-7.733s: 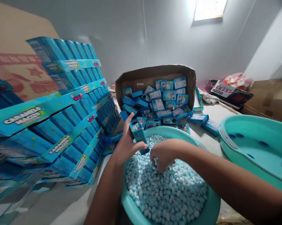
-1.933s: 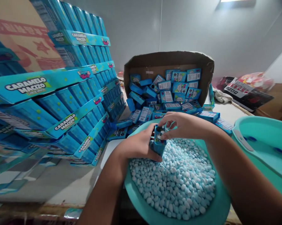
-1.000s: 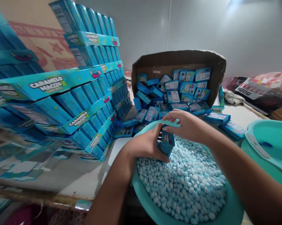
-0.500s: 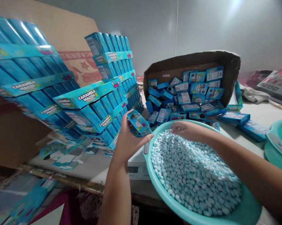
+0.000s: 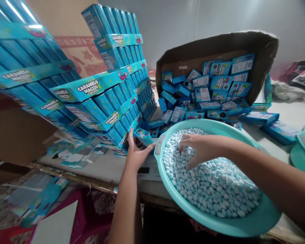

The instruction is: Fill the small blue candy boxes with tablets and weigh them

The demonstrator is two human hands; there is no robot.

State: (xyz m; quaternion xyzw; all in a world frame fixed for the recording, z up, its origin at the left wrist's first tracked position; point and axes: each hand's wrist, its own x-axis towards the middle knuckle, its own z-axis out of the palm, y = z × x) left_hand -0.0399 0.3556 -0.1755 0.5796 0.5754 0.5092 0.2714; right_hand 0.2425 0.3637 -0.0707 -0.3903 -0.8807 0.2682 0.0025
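Note:
My left hand [image 5: 137,154] is wrapped around a small blue candy box [image 5: 144,136], thumb on one side and fingers on the other. A dark opening shows at the box's near end. It is low beside the left rim of a turquoise basin [image 5: 165,179], over a white scale [image 5: 151,173] whose display is partly visible. My right hand [image 5: 199,149] reaches into the basin, touching the pale blue and white candies [image 5: 213,189]. Its fingers are curled down and its thumb is apart, with no candy visible between them.
Stacked display trays of blue boxes [image 5: 104,98] rise at the left. A cardboard carton [image 5: 218,47] behind the basin holds many small blue boxes. Another turquoise tub [image 5: 303,152] stands at the right edge. Flattened packaging [image 5: 74,157] lies near the table's front edge; a magenta crate [image 5: 85,217] is below.
My left hand has lowered the candy box towards the scale. My right hand, earlier closed at the candies near the far rim, has come nearer and spread its thumb and fingers.

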